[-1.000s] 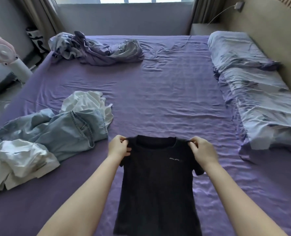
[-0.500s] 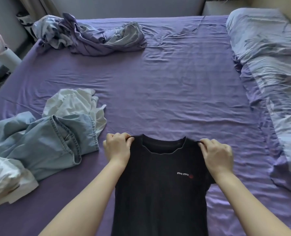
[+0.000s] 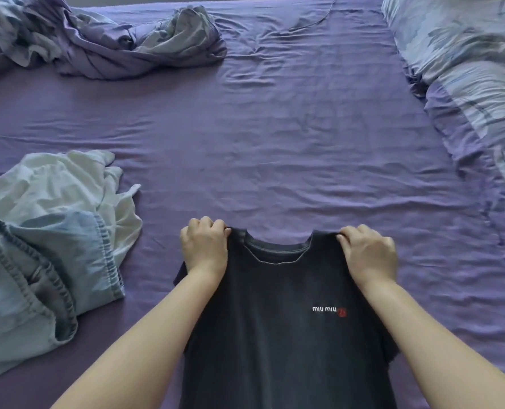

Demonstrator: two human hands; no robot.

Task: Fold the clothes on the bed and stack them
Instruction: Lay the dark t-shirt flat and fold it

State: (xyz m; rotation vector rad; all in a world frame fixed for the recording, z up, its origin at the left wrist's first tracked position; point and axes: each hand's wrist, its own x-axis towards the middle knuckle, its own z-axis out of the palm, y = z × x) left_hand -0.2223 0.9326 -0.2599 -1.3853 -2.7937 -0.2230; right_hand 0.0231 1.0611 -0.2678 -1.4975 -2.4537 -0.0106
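Observation:
A black T-shirt [image 3: 274, 335] with a small white logo on its chest hangs front-up over the near part of the purple bed [image 3: 274, 143]. My left hand [image 3: 205, 249] pinches its left shoulder beside the collar. My right hand [image 3: 369, 252] pinches the right shoulder. Both sleeves are partly hidden under my forearms. The shirt's hem runs out of view at the bottom.
Crumpled light-blue jeans [image 3: 38, 284] lie at the left, with a white garment [image 3: 62, 184] behind them. A bundled purple-grey blanket [image 3: 103, 39] sits at the far left. Patterned pillows [image 3: 475, 69] line the right side.
My view has tilted down and closer to the bed. Both hands keep their hold on the shirt's shoulders, and the shirt has spread a little wider.

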